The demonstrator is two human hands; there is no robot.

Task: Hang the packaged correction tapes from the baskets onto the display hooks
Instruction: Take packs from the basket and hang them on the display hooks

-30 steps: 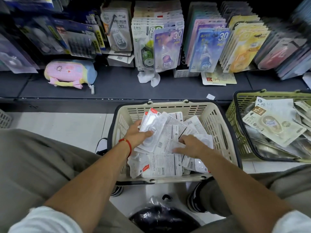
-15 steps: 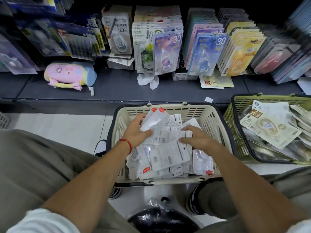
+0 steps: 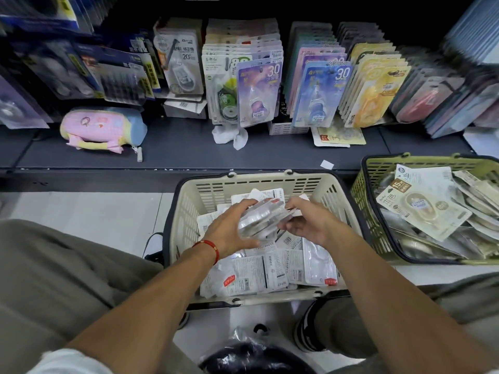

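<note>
Both hands, left hand point(image 3: 229, 233) and right hand point(image 3: 310, 225), curl around a small stack of packs point(image 3: 260, 218) above the cream basket point(image 3: 186, 206), hooks unfed, both baskets far from emptied.

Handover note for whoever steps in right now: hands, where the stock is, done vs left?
Left hand: grips a small stack of clear packs above the beige basket.
Right hand: pinches the same stack from the other side.
Stock: many loose packs lie in the beige basket; the green basket to the right holds more.
Done: a stack is gathered; the display hooks hold rows of hanging packs.
Left: hang this stack, then clear both baskets.
</note>
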